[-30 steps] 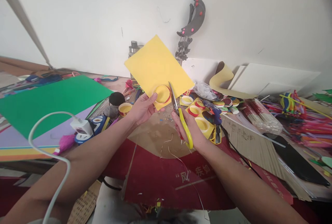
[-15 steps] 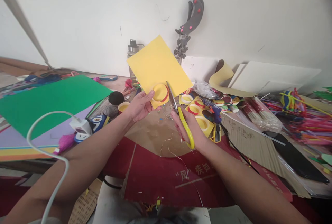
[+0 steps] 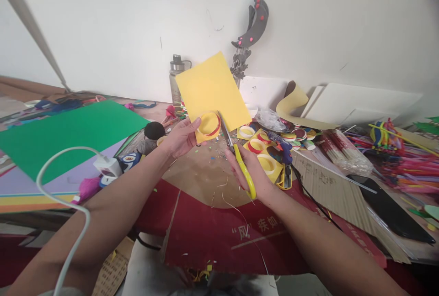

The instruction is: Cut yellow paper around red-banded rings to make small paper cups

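My left hand (image 3: 183, 137) pinches the lower left corner of a yellow sheet (image 3: 214, 88), held up above the table. On that corner sits a ring (image 3: 219, 127), yellow inside with a red outer edge. Yellow-handled scissors (image 3: 244, 168) are in my right hand (image 3: 252, 168). Their blades lie at the sheet's lower edge, just right of the ring. Below and to the right, several similar rings rest on yellow pieces (image 3: 267, 163) on the table, beside my right hand.
Green sheet (image 3: 68, 136) and other coloured sheets lie at left, with a white charger and cable (image 3: 106, 166) in front. A bottle (image 3: 175, 81) stands behind. To the right are a black phone (image 3: 391, 209), corrugated cardboard (image 3: 332, 191) and pink pipe cleaners (image 3: 408, 175).
The yellow sheet has tilted and turned, its top corner shifting right. The ring and my left hand have moved slightly left and down. The scissors stay beside the ring.
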`<control>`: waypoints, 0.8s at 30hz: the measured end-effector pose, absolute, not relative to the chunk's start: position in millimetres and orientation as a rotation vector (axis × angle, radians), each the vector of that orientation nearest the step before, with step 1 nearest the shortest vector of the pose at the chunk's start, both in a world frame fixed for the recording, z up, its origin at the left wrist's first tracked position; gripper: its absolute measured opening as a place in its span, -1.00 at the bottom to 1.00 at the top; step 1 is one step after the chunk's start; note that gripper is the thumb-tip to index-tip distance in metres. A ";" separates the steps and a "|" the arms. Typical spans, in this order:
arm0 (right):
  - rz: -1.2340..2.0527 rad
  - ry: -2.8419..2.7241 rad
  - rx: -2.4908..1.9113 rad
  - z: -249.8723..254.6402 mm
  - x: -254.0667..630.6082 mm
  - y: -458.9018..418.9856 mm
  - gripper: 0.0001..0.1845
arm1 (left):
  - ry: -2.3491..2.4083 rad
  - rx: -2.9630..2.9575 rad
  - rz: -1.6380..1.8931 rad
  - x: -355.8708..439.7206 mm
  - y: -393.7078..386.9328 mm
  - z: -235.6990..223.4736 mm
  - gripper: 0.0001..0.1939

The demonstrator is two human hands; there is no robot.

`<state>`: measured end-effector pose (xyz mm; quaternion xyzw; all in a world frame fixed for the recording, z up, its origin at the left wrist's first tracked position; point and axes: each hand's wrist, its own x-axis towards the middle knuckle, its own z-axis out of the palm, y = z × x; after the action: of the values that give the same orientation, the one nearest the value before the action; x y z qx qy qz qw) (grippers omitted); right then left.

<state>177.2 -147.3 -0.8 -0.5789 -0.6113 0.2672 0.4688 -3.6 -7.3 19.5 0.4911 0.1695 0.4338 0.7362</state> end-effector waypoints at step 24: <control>0.843 -1.504 -1.423 -8.4 182.6 -137.9 -0.46 | 0.433 0.997 1.142 -1.2 -6.7 21.8 -0.57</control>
<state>182.6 -137.9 -8.4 -0.5725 -0.6049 0.3391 0.4375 -1.2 -6.7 21.8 0.4484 0.1948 0.5135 0.7052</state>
